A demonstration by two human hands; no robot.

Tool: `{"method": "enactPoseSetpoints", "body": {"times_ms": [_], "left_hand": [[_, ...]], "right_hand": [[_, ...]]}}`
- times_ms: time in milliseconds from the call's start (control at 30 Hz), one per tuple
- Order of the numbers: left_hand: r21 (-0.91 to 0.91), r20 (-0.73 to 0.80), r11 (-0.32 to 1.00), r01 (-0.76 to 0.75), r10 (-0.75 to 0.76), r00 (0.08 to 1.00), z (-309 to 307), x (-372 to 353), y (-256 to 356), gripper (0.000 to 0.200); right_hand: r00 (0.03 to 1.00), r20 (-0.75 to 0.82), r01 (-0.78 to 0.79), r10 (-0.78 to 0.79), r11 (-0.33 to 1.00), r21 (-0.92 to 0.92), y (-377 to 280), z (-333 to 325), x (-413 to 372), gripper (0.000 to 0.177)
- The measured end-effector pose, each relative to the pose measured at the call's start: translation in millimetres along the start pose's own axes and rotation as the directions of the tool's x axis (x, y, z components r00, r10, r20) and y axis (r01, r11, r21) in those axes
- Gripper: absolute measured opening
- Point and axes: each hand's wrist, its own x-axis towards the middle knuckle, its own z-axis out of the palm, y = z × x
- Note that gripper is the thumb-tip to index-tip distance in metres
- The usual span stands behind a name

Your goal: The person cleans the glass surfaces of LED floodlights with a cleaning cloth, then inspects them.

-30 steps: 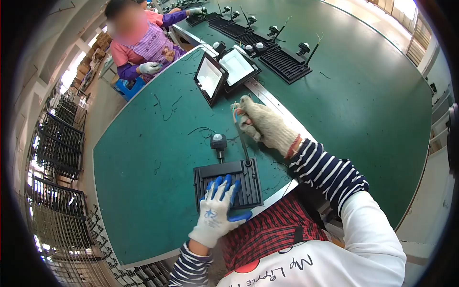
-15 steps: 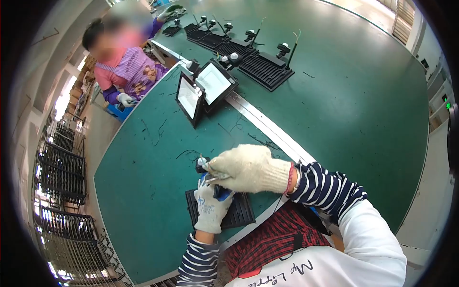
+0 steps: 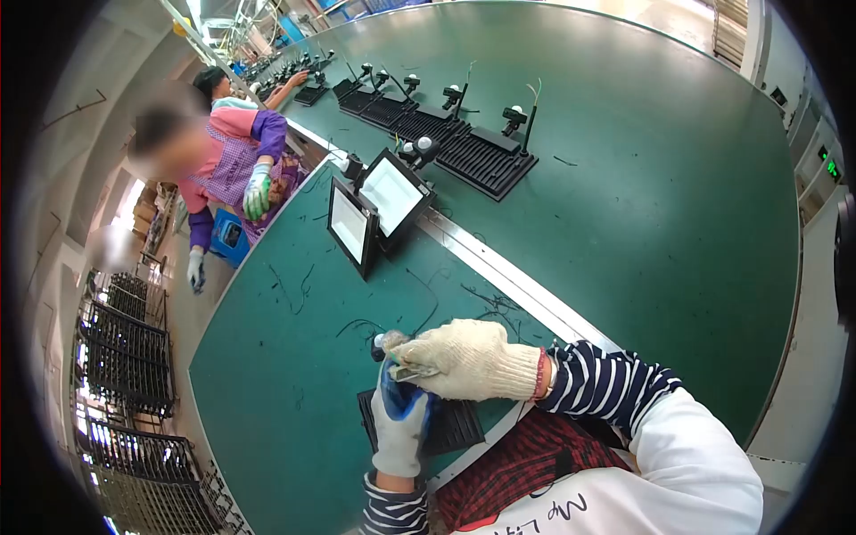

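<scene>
Pressed together at the fingertips, the cream-gloved right hand (image 3: 473, 358) meets the left hand (image 3: 400, 423), in a white-and-blue glove; what either grips is too small and hidden to tell. Beneath them, partly covered, a black ribbed lamp (image 3: 456, 428) lies on the green table (image 3: 660, 223). Black wire scraps (image 3: 495, 303) are scattered beyond. Farther off, two white-faced lamps (image 3: 392, 194) stand tilted near a row of ribbed lamps (image 3: 486, 162). Across the table's left edge is a person in a checked apron (image 3: 234, 152).
</scene>
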Motion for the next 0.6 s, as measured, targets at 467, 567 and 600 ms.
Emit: {"method": "enactPoseSetpoints", "body": {"times_ms": [467, 567, 600], "left_hand": [[0.421, 0.002, 0.796, -0.434, 0.478, 0.879, 16.3, 9.4, -49.1, 0.052], [0.504, 0.074, 0.707, -0.496, 0.537, 0.84, 17.9, 10.7, -48.5, 0.05], [0.516, 0.088, 0.689, -0.51, 0.55, 0.831, 18.0, 11.0, -49.4, 0.049]], "right_hand": [[0.932, -0.359, -0.024, 0.053, 0.996, 0.084, -5.8, 14.1, -4.0, 0.03], [0.811, -0.585, 0.106, 0.019, 0.978, 0.178, 6.3, 36.9, -1.1, 0.027], [0.709, -0.705, 0.231, 0.01, 0.942, 0.245, 1.6, 35.9, -4.2, 0.03]]}}
